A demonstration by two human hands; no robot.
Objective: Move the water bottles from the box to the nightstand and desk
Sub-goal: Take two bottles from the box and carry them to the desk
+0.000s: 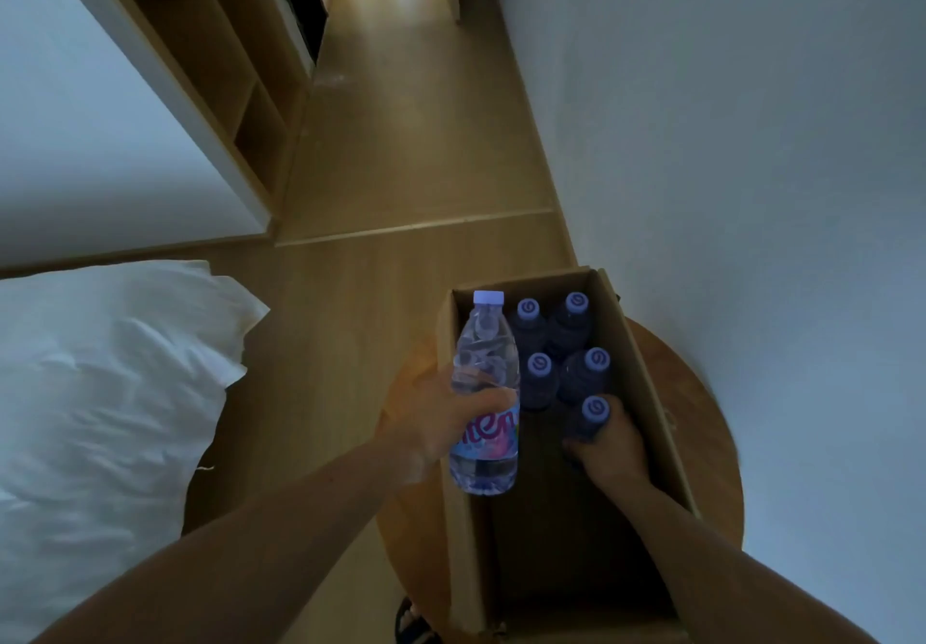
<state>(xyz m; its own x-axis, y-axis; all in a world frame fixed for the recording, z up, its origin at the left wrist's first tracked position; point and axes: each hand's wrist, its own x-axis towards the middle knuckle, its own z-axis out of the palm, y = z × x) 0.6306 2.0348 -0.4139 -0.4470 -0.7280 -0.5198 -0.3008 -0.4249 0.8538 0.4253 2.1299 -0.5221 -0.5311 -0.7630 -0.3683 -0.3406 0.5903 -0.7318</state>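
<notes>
- Bottle of clear plastic (485, 383), pale-capped, is gripped by the left hand (441, 418) above the brown cardboard box (646, 393).
- Second bottle (595, 411), inside the box, is grasped by the right hand (611, 448).

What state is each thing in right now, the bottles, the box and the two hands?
Box: open, sitting on the round table.
Raised bottle: capped, upright, held up over the box's left side.
Near bottle: capped, standing in the box.
Other four bottles: capped, standing at the far end.
Left hand: holds the raised bottle by its label.
Right hand: inside the box, curled round the near bottle.
</notes>
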